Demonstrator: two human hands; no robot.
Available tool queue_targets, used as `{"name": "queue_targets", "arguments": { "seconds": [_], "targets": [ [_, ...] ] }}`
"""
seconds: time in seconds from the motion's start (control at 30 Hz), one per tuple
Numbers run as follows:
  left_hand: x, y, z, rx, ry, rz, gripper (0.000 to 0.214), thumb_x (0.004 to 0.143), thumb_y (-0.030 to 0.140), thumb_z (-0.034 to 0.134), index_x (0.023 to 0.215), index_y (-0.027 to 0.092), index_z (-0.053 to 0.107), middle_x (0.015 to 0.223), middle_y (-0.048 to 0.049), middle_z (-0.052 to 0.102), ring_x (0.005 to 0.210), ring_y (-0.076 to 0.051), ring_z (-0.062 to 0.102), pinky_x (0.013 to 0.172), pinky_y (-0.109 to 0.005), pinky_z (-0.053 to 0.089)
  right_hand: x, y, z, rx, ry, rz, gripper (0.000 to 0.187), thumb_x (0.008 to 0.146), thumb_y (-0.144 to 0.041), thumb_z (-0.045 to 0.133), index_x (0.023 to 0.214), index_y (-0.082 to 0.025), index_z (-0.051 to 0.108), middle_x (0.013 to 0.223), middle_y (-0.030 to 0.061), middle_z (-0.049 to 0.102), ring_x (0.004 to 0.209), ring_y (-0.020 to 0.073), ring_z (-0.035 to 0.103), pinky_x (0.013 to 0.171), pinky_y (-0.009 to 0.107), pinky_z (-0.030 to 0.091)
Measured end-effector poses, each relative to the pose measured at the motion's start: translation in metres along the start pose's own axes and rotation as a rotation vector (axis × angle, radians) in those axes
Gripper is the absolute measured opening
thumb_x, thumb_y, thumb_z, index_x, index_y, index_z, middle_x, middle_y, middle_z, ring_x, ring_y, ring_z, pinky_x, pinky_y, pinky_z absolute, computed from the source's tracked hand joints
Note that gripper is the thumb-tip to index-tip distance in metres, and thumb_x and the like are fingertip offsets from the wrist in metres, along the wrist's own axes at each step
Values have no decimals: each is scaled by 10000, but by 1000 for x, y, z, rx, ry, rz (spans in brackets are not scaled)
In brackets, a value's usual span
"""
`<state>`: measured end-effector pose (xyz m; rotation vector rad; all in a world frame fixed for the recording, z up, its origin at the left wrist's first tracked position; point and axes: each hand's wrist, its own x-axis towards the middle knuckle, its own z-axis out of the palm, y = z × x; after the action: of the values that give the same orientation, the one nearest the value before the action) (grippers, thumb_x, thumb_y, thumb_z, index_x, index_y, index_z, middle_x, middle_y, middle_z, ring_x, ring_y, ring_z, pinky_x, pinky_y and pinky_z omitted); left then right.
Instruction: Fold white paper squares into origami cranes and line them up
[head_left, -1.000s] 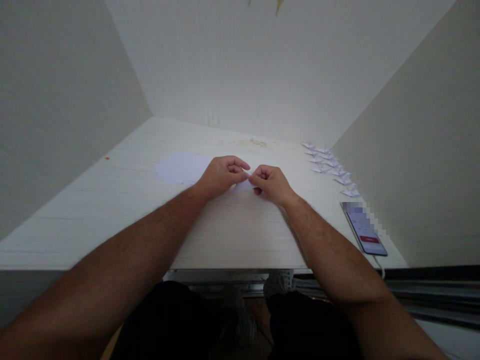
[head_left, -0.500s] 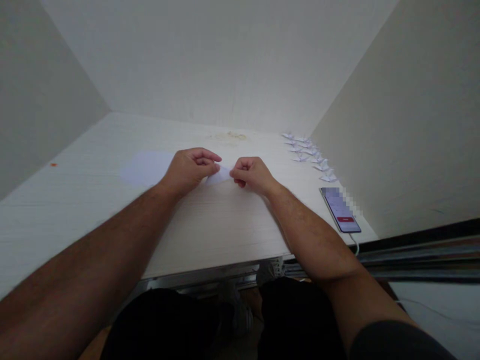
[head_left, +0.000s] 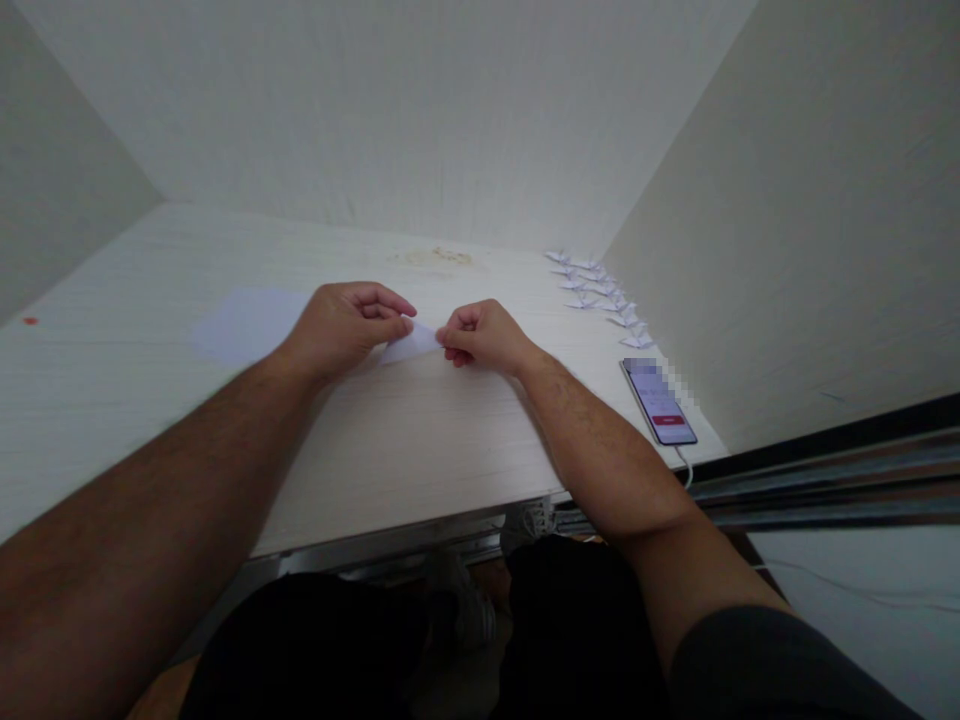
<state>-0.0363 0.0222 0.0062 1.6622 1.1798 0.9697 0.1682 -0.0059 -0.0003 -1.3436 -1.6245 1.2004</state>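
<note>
Between my hands, just above or on the white tabletop, is a small folded piece of white paper [head_left: 411,344]. My left hand [head_left: 351,325] pinches its upper left part between thumb and fingers. The right corner of the folded paper is gripped by the thumb and forefinger of my right hand [head_left: 480,336]. Part of the paper is hidden behind my left fingers. Left of my left hand lies flat white paper [head_left: 244,322], partly covered by the hand and forearm.
Several folded paper cranes [head_left: 592,290] stand in rows at the table's back right. In front of them a phone [head_left: 660,402] lies with a white cable [head_left: 685,467] plugged in. An orange-red spot [head_left: 30,321] is at far left. Walls enclose the back and sides.
The whole view has shifted, so the table and everything on it appear farther left and slightly higher. Both hands keep hold of the folded paper, with little change in their grip.
</note>
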Motion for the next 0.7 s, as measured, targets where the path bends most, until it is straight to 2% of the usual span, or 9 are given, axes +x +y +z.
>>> {"name": "queue_targets", "arguments": {
  "seconds": [0.13, 0.2, 0.33, 0.5, 0.7],
  "targets": [
    [-1, 1, 3, 38, -69, 22, 209, 627, 312, 795, 802, 215, 736, 689, -12, 675, 596, -134, 596, 533, -230, 405, 3, 7, 3, -16, 11, -133, 164, 801, -257, 699, 697, -151, 630, 571, -35, 591, 508, 66, 482, 492, 190, 370],
    [-1, 0, 7, 39, -111, 28, 221, 635, 322, 788, 818, 212, 730, 682, -17, 672, 608, -143, 607, 540, -232, 414, 4, 9, 6, -32, 44, -171, 187, 780, -294, 706, 687, -158, 616, 571, -49, 549, 532, 70, 452, 508, 202, 344],
    [-1, 0, 12, -2, -153, 43, 261, 641, 308, 774, 874, 208, 716, 695, -16, 674, 598, -136, 607, 542, -230, 414, 3, 7, 9, -72, 92, -178, 219, 749, -322, 696, 649, -171, 572, 568, -59, 482, 558, 79, 398, 530, 226, 298],
    [-2, 0, 16, -43, -149, 73, 318, 627, 239, 758, 935, 198, 688, 701, 11, 661, 553, -95, 559, 520, -208, 377, 5, 6, 9, -74, 132, -158, 200, 703, -304, 688, 623, -183, 551, 545, -71, 444, 548, 81, 363, 537, 239, 273],
    [-4, 2, 20, -64, -147, 91, 394, 602, 175, 767, 973, 168, 632, 609, 56, 597, 485, -69, 485, 483, -196, 333, 6, 5, 14, -33, 202, -184, 130, 671, -269, 659, 635, -180, 571, 561, -62, 490, 555, 83, 398, 547, 243, 289]
  ]
}}
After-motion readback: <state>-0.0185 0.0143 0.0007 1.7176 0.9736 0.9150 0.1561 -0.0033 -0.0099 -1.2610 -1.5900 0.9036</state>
